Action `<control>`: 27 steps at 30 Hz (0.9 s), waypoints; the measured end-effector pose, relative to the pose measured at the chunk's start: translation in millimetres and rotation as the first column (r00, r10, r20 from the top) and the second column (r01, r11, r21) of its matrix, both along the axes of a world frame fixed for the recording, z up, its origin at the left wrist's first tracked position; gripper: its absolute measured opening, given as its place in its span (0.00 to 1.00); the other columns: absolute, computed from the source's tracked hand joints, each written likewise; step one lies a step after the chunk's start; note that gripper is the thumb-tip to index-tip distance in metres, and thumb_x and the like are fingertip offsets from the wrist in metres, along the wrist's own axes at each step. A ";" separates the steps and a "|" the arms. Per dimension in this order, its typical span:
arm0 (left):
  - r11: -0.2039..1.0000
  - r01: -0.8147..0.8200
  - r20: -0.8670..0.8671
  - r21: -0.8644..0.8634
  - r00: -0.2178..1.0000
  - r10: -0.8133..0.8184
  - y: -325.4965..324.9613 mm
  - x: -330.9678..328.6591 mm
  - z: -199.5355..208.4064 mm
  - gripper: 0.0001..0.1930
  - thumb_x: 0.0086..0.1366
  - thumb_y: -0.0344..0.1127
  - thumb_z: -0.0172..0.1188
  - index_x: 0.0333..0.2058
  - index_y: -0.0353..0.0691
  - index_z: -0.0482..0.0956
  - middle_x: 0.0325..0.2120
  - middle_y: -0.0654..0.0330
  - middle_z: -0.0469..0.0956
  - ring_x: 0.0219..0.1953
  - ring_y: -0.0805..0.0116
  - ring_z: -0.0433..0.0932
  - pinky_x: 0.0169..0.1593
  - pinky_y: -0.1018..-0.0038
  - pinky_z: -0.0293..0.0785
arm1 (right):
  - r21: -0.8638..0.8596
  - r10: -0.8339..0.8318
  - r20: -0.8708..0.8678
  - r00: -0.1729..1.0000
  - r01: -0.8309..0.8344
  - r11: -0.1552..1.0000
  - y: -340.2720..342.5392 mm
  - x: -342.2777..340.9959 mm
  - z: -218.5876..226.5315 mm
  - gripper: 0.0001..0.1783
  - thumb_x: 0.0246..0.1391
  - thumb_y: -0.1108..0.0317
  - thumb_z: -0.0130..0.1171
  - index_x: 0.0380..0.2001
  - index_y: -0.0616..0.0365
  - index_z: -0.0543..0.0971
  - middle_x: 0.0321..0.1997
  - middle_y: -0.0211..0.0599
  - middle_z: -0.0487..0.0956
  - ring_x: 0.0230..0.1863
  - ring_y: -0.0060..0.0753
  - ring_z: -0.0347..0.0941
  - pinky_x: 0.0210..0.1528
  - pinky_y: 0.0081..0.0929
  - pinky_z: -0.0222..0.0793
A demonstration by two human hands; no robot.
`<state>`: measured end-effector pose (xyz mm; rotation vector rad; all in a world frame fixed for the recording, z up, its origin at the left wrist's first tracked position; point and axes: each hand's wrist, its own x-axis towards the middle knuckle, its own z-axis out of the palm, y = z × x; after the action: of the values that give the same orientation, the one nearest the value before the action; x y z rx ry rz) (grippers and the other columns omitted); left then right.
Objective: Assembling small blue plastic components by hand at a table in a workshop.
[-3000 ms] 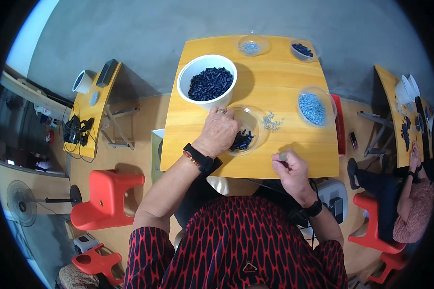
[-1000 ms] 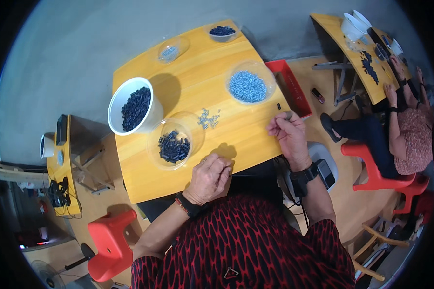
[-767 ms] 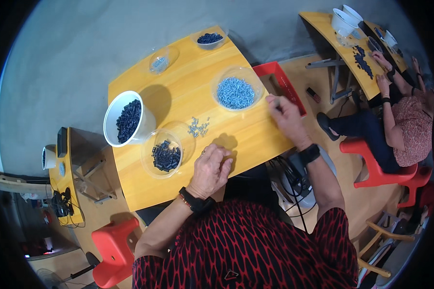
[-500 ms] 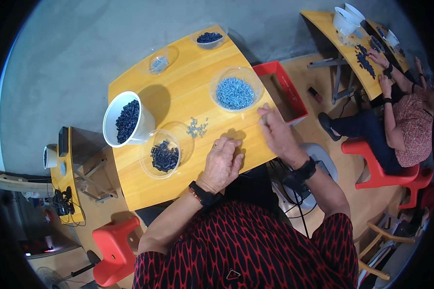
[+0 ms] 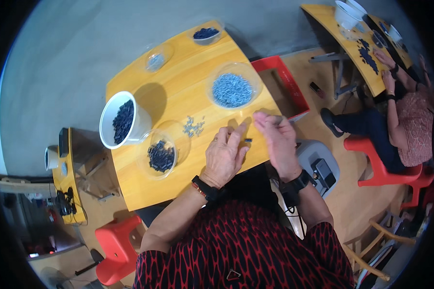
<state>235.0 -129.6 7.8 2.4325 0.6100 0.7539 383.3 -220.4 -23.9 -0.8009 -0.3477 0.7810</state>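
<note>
My left hand [image 5: 223, 153] rests on the yellow table, holding nothing, with its thumb and index finger apart. Just beyond its fingertips lies a small dark piece [image 5: 248, 140]. To the right, my right hand [image 5: 279, 140] is over the table's edge, fingers bent and tips drawn together; anything between them is too small to make out. Beyond the hands stands a clear bowl [image 5: 258, 86] of small silvery-blue screw-like pieces [image 5: 232, 90]. A loose cluster of silvery pieces [image 5: 193, 126] lies left of my left hand, near a clear bowl of dark pieces [image 5: 161, 156].
A white bucket [image 5: 142, 126] of dark pieces leans at the left of the table [image 5: 188, 180]. Two smaller clear bowls [image 5: 157, 61] [image 5: 206, 36] stand at the far edge. A red box [image 5: 294, 91] is beyond the right edge. A person [image 5: 410, 127] sits at another table.
My right hand has come slightly nearer and down from beside the screw bowl. The dark piece now shows beside my left hand, whose index finger is stretched farther out. The view has shifted slightly.
</note>
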 end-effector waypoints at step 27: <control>0.397 0.165 0.316 -0.903 0.880 0.355 -21.1 -99.2 33.6 0.12 0.68 0.27 0.61 0.49 0.33 0.77 0.34 0.57 0.81 0.31 0.70 0.82 0.37 0.73 0.81 | -0.098 0.156 0.148 0.977 -0.143 0.985 -1.7 -20.8 15.8 0.04 0.60 0.77 0.61 0.39 0.63 0.79 0.36 0.37 0.82 0.35 0.26 0.80 0.41 0.24 0.78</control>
<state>135.8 -150.7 41.4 1.0953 0.7120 0.7228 362.5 -222.1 -8.0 -0.9277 -0.5214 0.8811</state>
